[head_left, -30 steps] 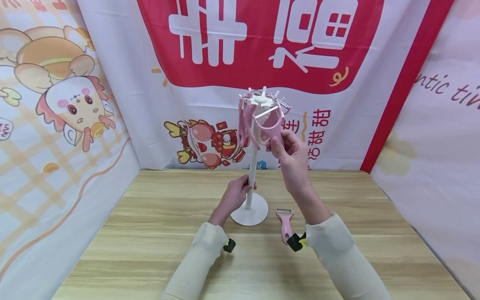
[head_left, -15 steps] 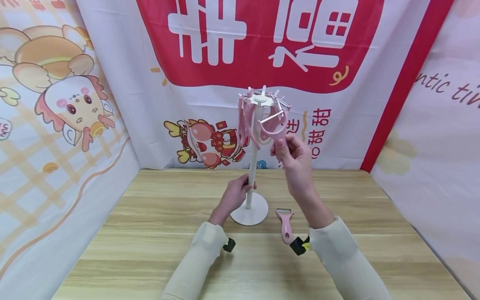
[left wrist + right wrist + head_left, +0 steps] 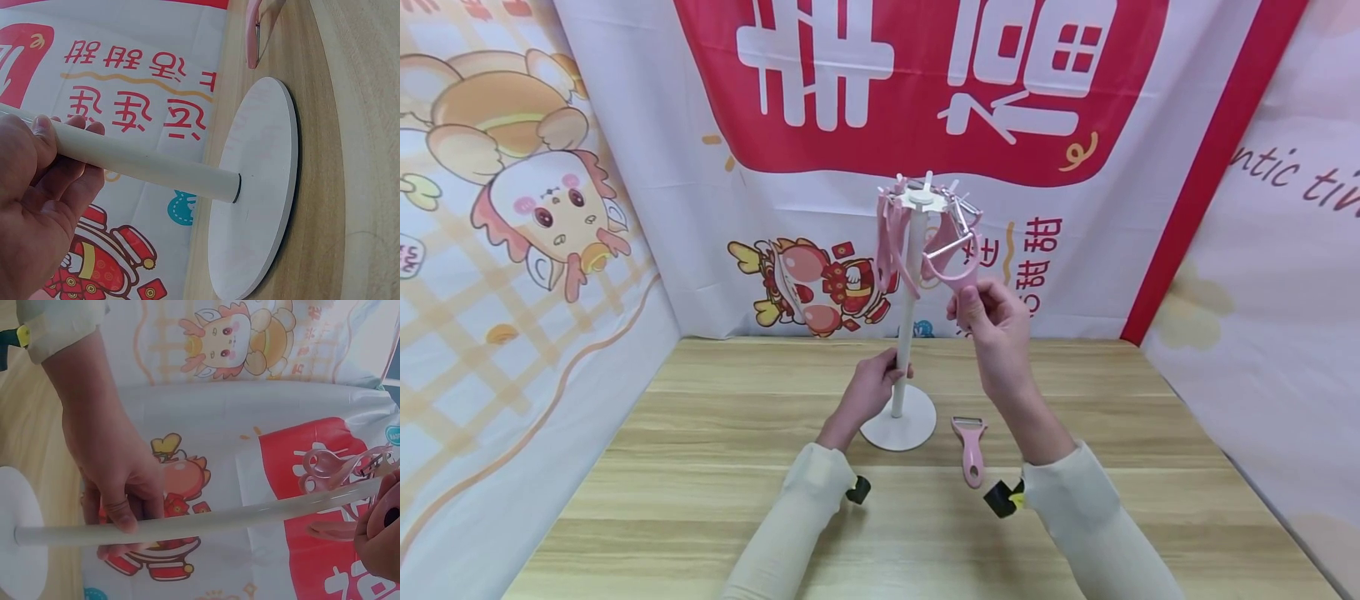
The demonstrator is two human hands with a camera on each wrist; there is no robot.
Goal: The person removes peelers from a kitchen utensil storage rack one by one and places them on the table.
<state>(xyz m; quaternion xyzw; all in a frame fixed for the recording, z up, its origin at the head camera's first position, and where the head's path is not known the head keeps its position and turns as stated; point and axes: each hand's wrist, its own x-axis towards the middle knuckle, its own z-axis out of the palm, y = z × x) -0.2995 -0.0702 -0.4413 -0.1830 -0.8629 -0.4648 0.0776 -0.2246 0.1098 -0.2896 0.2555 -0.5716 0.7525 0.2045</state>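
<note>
My left hand (image 3: 872,385) grips the white pole (image 3: 907,333) of an upright stand low down, above its round base (image 3: 917,432); in the left wrist view, thumb and fingers wrap the pole. With thumb and fingers, my right hand (image 3: 1002,337) pinches the handle of a pink Y-shaped peeler (image 3: 961,280), blade end up, beside the stand's hooked top (image 3: 921,198). Several pink peelers (image 3: 891,237) hang from that top. The right wrist view shows the held peeler's handle (image 3: 378,519) end-on at the right edge, its hole facing the camera.
Another pink peeler (image 3: 973,454) lies on the wooden table (image 3: 700,467), right of the base. A printed cloth (image 3: 820,200) hangs close behind the stand, with more printed cloths at left and right. A black wrist camera (image 3: 1002,498) sits under the right sleeve.
My right hand has moved right and slightly down with the peeler, which now sits lower beside the stand's top. The left hand and the stand stay in place.
</note>
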